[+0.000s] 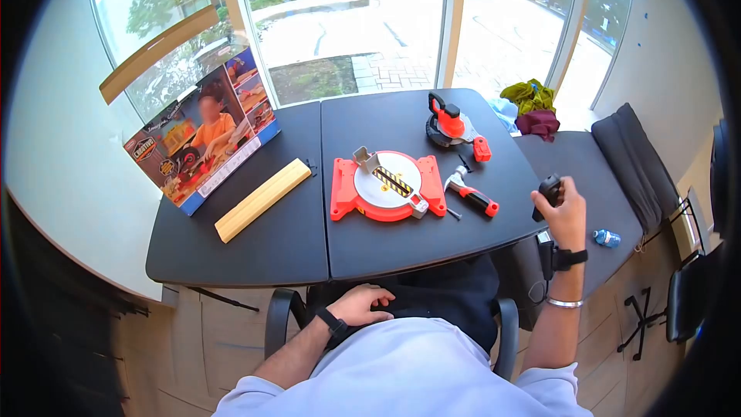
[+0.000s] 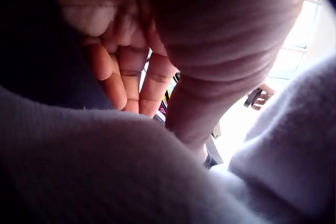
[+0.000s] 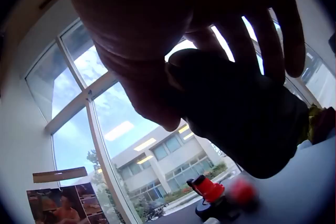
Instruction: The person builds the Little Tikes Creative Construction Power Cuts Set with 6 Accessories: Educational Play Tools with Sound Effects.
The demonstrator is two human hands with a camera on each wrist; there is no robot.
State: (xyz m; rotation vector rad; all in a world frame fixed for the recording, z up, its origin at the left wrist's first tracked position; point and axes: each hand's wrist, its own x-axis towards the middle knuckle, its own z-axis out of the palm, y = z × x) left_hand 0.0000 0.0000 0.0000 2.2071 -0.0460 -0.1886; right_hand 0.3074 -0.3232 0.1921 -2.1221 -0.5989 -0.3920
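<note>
My right hand (image 1: pixel 567 216) grips a small black object (image 1: pixel 549 194) above the table's right edge; in the right wrist view the dark object (image 3: pixel 236 108) lies between thumb and fingers. My left hand (image 1: pixel 363 305) rests on my lap, fingers loosely bent and holding nothing; its fingers (image 2: pixel 131 79) hang relaxed in the left wrist view. Nearest the right hand on the table lies a hammer (image 1: pixel 472 193) with a red and black handle. Left of it sits a red toy saw base (image 1: pixel 386 185) with a grey disc. Behind stands a red and black saw part (image 1: pixel 455 127).
A wooden plank (image 1: pixel 262 199) and a large picture box (image 1: pixel 202 131) are on the black table's (image 1: pixel 255 259) left half. A grey bench (image 1: pixel 571 162) to the right carries clothes (image 1: pixel 532 108) and a water bottle (image 1: pixel 607 239). An office chair (image 1: pixel 683 297) stands far right.
</note>
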